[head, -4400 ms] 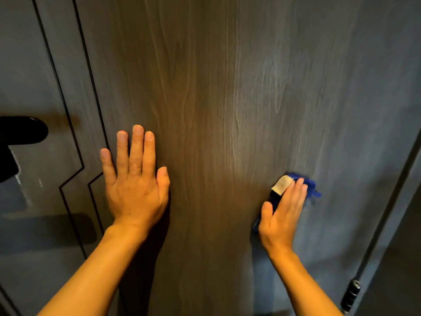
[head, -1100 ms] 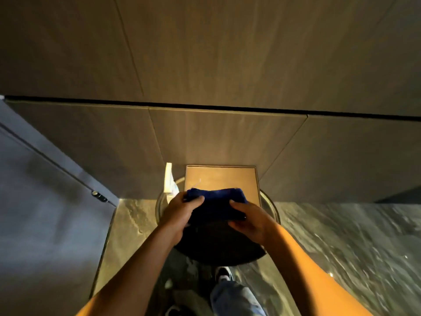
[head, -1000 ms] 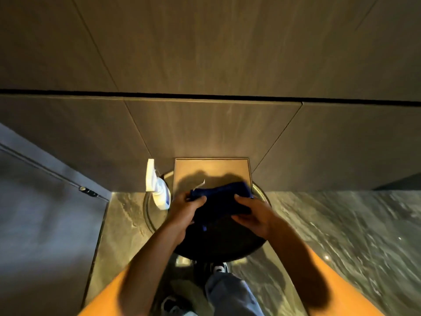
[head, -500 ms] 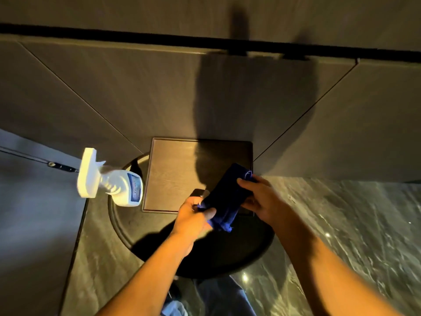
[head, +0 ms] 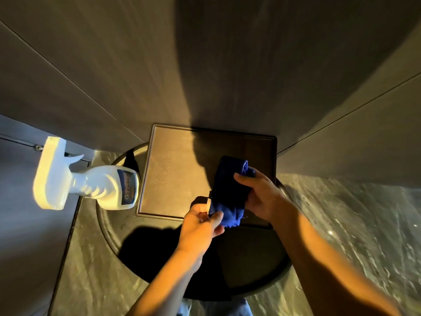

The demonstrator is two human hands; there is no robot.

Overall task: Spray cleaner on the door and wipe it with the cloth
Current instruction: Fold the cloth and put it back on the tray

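A wall of wood-grain panels (head: pixel 114 65) filled the upper part of the view, a broad shadow falling down its middle. Below it lay a marble-patterned floor (head: pixel 353 224), and at the left edge stood the grey door (head: pixel 20 224), well apart from both hands. Against the foot of the wall stood a round dark surface (head: pixel 109 229), its near half deep in shadow. On the far half of the surface lay a rectangular tray (head: pixel 173 174) with a raised rim, its far edge against the wall.

At the left edge of the surface, just beside the tray, stood a white spray bottle (head: pixel 107 185) — trigger head toward the door, a dark label facing the tray, no hand on it.

Both bare forearms reached in from the bottom. The right hand (head: pixel 264 195) held the far part of the blue cloth (head: pixel 230 185) over the near right corner of the tray, fingers (head: pixel 243 179) closed around the folded cloth. The left hand (head: pixel 200 226) gripped the near end — thumb and fingers pinched on the cloth, beside a small white tag (head: pixel 208 201). The cloth ran bunched between the two hands; whether it touched the tray could not be told.
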